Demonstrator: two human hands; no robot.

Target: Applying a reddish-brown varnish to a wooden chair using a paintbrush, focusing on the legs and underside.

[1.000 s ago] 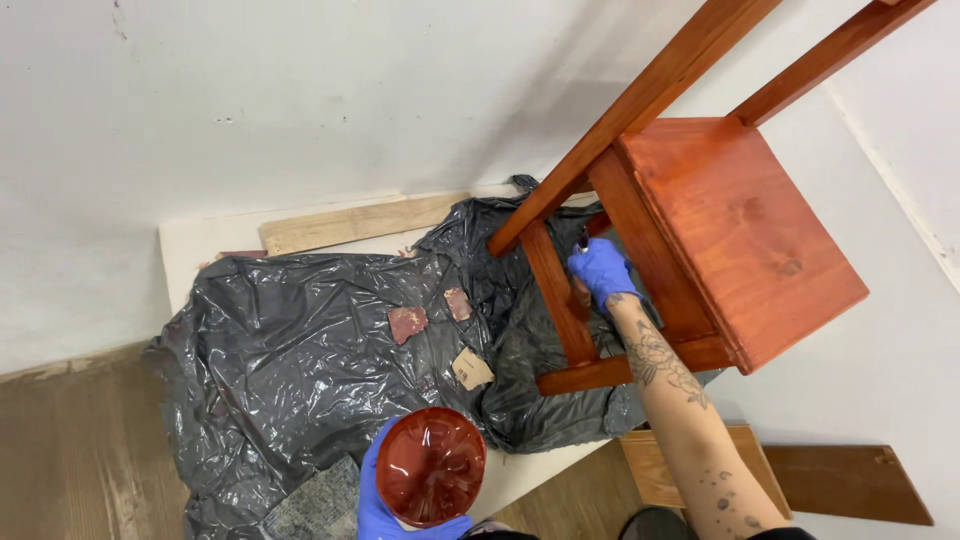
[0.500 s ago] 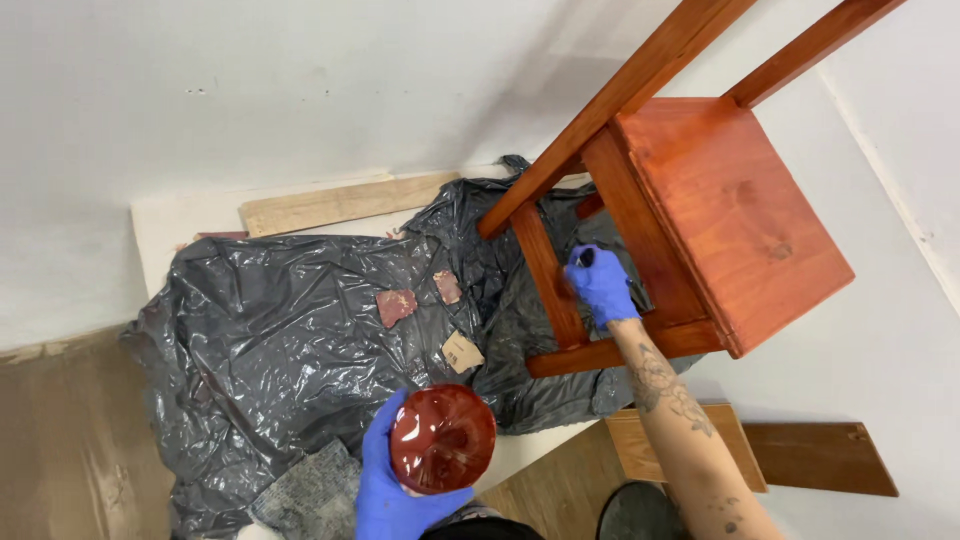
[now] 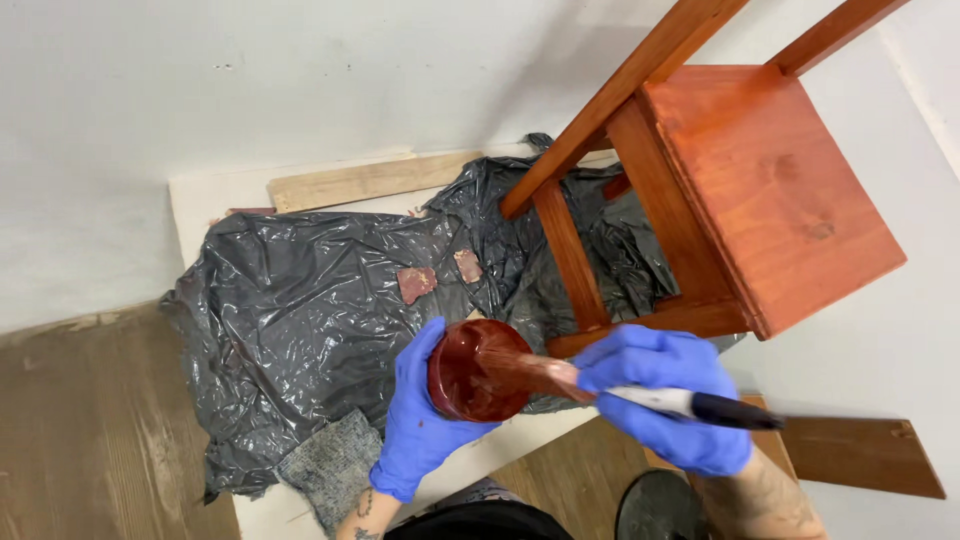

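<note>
Brush (image 3: 560, 378) now off the chair (image 3: 740, 190) and back dipping in the red stain cup (image 3: 470, 372), so reloading. Left hand (image 3: 420, 415) wrapped round the cup, right hand (image 3: 665, 395) pinching the brush handle, above the black plastic sheet (image 3: 300, 300).

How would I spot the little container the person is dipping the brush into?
Find the red-stained wooden chair on the crinkled black plastic sheet. Just below it, the left hand in a blue glove cups a small round pot. It alone is filled with dark red stain.

Round stain-filled cup (image 3: 470, 375) tilted above black plastic, red-wet brush (image 3: 560, 378) dipped inside
</note>
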